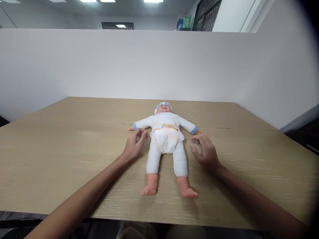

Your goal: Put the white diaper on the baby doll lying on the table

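A broad worktop [62, 156] of pale wood grain fills the lower view, running back to a white partition wall at its far edge. A thin seam crosses its surface from side to side. A baby doll [166, 146] lies directly on it, face up near the middle, head toward the wall, arms spread out flat, bare feet pointing to the near edge.

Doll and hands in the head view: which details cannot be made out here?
- Cap lettering: too small to read.
- Left hand grip: fingertips pinched beside the diaper; whether they hold its tab is unclear.
- Right hand: motion-blurred; contact with the doll uncertain.
- Table near edge: cut off below.
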